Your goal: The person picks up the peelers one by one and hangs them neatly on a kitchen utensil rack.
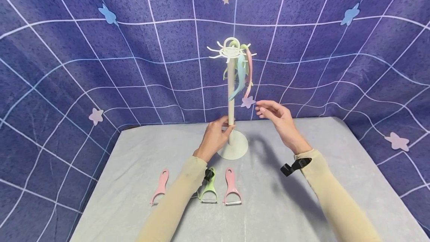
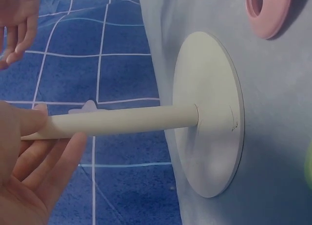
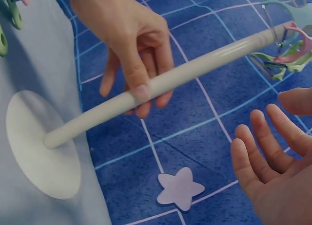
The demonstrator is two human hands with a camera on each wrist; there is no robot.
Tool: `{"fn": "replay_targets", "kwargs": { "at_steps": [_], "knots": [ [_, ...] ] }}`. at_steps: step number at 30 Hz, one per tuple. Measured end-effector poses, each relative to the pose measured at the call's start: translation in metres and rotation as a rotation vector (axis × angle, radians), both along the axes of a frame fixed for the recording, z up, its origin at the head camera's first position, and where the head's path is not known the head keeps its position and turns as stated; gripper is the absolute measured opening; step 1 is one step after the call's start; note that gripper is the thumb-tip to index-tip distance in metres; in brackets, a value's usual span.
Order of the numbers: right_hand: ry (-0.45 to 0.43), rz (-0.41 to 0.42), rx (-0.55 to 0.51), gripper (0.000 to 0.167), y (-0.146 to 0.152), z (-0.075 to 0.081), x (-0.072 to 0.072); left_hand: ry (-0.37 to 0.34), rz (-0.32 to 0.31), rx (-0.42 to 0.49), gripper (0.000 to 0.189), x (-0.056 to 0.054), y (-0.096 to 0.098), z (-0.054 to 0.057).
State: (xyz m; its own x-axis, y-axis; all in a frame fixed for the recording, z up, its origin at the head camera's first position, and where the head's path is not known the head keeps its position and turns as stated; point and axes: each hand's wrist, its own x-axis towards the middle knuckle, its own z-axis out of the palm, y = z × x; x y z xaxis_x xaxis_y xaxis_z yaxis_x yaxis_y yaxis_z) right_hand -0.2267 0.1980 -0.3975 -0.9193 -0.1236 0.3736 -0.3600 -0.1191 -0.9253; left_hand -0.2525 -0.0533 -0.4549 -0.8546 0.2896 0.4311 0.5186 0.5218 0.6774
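A cream rack with a round base (image 1: 240, 150), an upright pole (image 1: 231, 102) and a ring of hooks (image 1: 231, 52) stands at the back of the table. My left hand (image 1: 215, 135) grips the lower pole between thumb and fingers. From the hooks on the right side hang a blue peeler (image 1: 241, 71), a pink peeler (image 1: 249, 70) and some green, partly hidden behind them. My right hand (image 1: 278, 118) is held in the air just right of the pole, below the hanging peelers. Its fingers are loosely bent, with nothing in them.
Nearer on the grey-covered table (image 1: 268, 212) lie a pink peeler (image 1: 230, 182), a green peeler (image 1: 209, 186) and another pink peeler (image 1: 162, 182), partly covered by the left sleeve. A blue gridded cloth (image 1: 174, 40) with stars hangs close behind and at both sides.
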Motion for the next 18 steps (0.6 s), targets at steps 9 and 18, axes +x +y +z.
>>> {"fn": "replay_targets", "kwargs": {
  "at_steps": [9,18],
  "knots": [
    [-0.013,0.017,0.039,0.034,-0.016,-0.008,0.0,-0.004,-0.008,0.007,0.019,0.0,0.0,0.002],
    [-0.008,0.012,0.108,0.032,-0.03,-0.012,-0.006,-0.017,0.005,-0.004,0.019,0.002,0.0,0.003]
  ]
}}
